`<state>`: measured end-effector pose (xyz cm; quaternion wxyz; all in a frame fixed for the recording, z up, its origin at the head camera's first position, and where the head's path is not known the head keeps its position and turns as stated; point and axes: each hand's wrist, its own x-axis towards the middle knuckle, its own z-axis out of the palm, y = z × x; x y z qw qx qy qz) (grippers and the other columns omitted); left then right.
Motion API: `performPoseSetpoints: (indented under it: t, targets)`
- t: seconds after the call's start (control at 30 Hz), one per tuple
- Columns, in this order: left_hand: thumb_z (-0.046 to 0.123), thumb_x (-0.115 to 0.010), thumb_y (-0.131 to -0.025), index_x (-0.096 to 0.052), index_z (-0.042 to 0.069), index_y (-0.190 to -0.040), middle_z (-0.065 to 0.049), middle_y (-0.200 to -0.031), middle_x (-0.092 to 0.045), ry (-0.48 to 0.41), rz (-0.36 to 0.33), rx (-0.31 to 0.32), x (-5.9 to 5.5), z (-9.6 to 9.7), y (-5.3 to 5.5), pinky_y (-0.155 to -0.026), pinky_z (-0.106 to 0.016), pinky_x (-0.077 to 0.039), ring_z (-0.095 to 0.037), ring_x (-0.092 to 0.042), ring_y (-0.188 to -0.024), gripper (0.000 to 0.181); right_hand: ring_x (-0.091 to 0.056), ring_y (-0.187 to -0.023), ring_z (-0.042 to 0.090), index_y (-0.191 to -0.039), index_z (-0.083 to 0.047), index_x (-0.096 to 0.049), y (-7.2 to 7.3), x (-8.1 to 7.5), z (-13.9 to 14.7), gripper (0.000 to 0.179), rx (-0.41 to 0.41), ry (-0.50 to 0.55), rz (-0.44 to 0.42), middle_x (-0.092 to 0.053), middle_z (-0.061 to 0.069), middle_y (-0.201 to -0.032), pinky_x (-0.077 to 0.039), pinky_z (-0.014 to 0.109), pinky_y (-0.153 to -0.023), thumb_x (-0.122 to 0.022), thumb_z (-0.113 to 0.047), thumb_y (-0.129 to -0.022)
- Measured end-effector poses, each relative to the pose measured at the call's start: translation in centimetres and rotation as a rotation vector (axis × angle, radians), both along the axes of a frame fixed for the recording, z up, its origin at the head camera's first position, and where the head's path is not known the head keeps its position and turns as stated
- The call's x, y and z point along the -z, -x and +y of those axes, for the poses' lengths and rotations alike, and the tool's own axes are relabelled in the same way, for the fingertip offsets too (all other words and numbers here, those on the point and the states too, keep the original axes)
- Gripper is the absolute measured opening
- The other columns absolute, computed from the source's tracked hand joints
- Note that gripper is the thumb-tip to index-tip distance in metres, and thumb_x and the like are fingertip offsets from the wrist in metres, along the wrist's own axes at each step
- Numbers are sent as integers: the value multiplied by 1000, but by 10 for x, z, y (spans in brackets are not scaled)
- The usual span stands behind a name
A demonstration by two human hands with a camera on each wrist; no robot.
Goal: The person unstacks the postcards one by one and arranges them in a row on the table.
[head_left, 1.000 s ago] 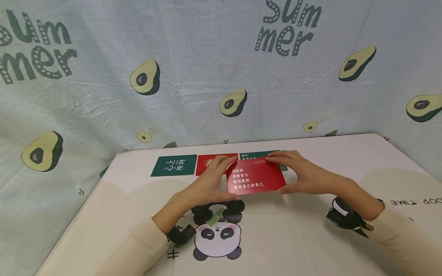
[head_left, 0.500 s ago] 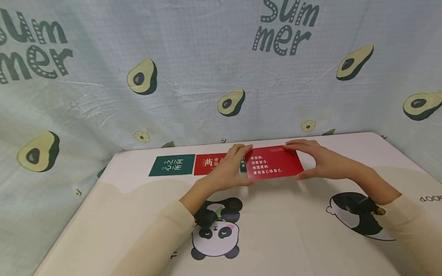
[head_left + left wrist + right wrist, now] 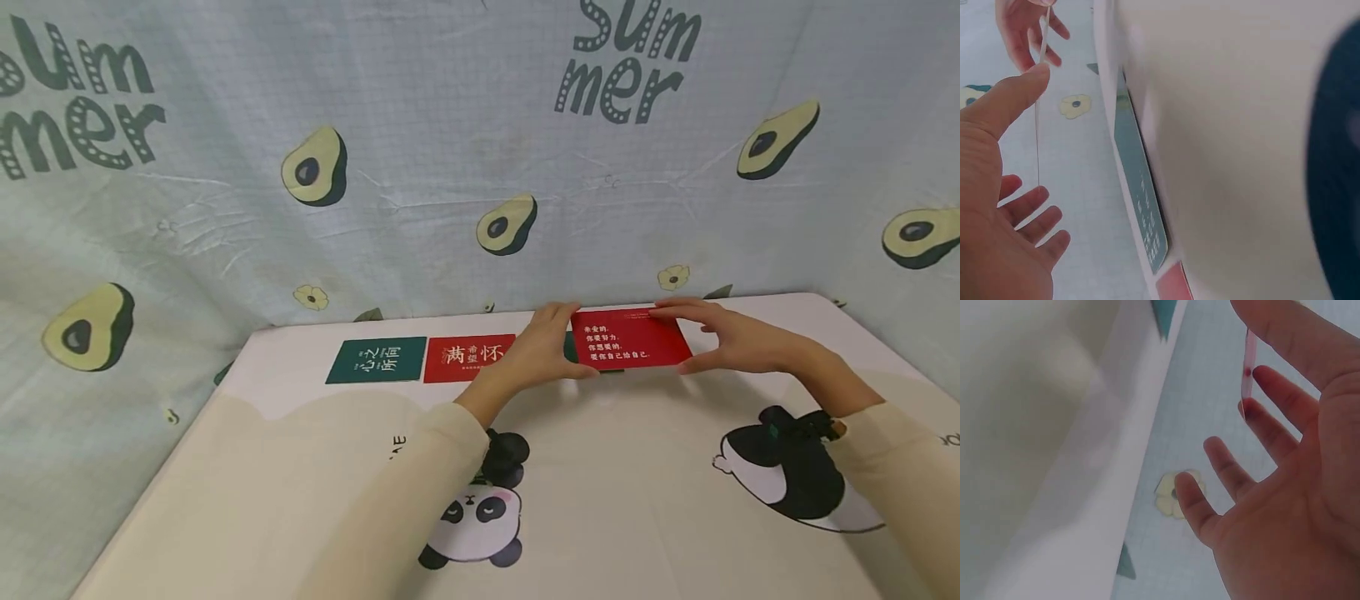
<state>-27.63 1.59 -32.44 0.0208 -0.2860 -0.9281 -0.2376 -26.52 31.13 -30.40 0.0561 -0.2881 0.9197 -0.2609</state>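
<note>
A red card (image 3: 630, 340) with white Chinese writing is held up above the table's far right part. My left hand (image 3: 546, 350) pinches its left side between thumb and fingers, and my right hand (image 3: 738, 337) pinches its right side the same way. In the left wrist view the card (image 3: 1037, 144) shows edge-on, a thin line between thumb and fingertips. The right wrist view also shows the card (image 3: 1248, 372) nearly edge-on. Behind the held card a green card (image 3: 570, 348) lies on the table, mostly hidden.
Left of my left hand, a red card (image 3: 467, 357) and a green card (image 3: 377, 360) lie in a row along the table's far edge. The pale tablecloth (image 3: 600, 500) bears panda prints. A cloth curtain (image 3: 420, 150) with avocado prints hangs behind the table.
Both hands have carried the red card to the right and farther back. The red card lying on the table, partly covered by my left hand before, now shows in full.
</note>
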Motion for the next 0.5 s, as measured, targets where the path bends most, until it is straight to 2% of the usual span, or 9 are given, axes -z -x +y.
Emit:
performPoseSetpoints:
  t: [0.3,0.5]
  targets:
    - [45,-79,-75,-32,13,-147,-2,-141,-42,49,-20,-50,3,28,8,-100,-31,-42,-16,-37,-127,92,-24,-131,44,-146,-18,-37,13,-4,16,81,32,-92,-72,-25,19,-150,-40,66,-91,-80,-26,-77]
    - [50,-77,-74,-34,14,-146,1,-138,-46,109,-24,-64,15,47,16,-99,-29,-42,-14,-41,-125,92,-23,-130,48,-147,-14,-33,16,0,25,86,75,-156,-153,-26,24,-148,-37,69,-92,-79,-29,-77]
